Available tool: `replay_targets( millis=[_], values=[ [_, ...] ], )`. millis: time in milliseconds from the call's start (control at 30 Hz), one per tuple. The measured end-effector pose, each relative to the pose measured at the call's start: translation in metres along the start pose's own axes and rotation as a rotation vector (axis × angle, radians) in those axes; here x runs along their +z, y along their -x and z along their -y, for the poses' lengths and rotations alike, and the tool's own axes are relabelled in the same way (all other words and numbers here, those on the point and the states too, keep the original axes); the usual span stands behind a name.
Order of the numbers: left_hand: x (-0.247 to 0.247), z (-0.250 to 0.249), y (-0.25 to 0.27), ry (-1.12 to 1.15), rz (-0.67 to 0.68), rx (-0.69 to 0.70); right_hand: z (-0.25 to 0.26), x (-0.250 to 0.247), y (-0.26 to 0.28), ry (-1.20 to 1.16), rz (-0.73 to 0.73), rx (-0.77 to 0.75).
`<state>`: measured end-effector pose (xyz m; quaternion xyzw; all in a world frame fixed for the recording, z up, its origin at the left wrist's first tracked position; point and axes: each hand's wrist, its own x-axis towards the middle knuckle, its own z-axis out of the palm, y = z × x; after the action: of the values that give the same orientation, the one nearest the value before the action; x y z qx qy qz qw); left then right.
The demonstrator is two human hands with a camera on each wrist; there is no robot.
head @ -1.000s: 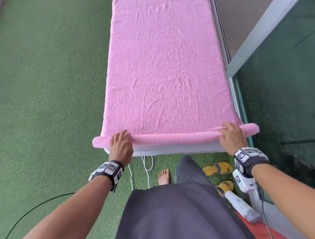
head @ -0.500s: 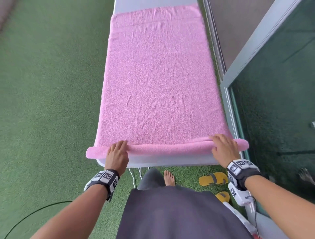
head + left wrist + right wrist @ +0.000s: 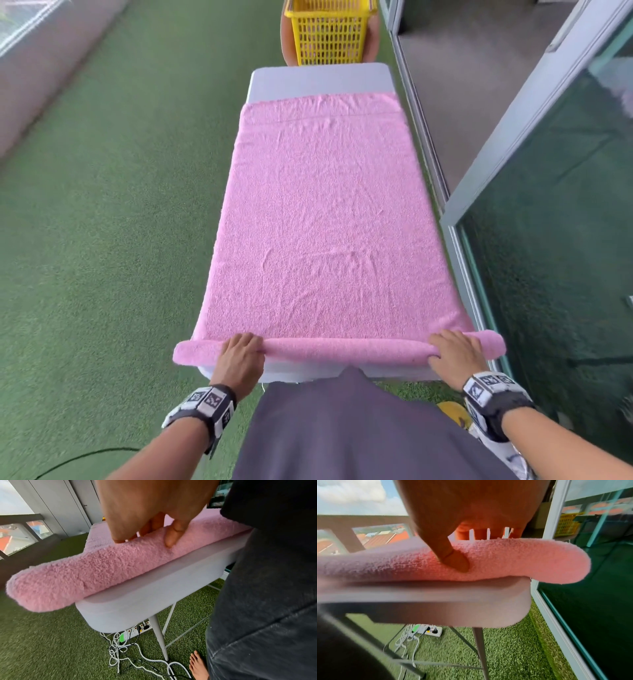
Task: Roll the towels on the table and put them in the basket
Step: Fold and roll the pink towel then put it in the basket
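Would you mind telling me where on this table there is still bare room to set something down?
Only the bare far strip of the white table, between the far hem of the pink terry towel and the yellow plastic basket. Elsewhere the towel covers the top, and the left hand and right hand crowd the near edge.

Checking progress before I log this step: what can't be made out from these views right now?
- Yellow basket: head view, top cut off by the frame edge; contents unseen.
- Left hand fingers: tips sunk into the pink towel roll.
- Right hand: right wrist view, palm hides the fingers.
- Table: towel covers most.
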<state>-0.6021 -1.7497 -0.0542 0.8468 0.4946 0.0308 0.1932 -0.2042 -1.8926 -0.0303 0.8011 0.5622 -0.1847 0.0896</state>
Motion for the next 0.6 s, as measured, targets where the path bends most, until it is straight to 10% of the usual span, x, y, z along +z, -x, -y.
replay_targets(
  millis=[133,600],
  values=[
    [0.002,0.004,-0.003,0.011,0.062,-0.132,0.0,0.003,-0.008,-0.107,-0.214,0.001],
    [0.005,0.011,-0.004,-0.126,0.042,-0.117,-0.001,0.003,-0.004,-0.174,-0.129,-0.032]
  ],
)
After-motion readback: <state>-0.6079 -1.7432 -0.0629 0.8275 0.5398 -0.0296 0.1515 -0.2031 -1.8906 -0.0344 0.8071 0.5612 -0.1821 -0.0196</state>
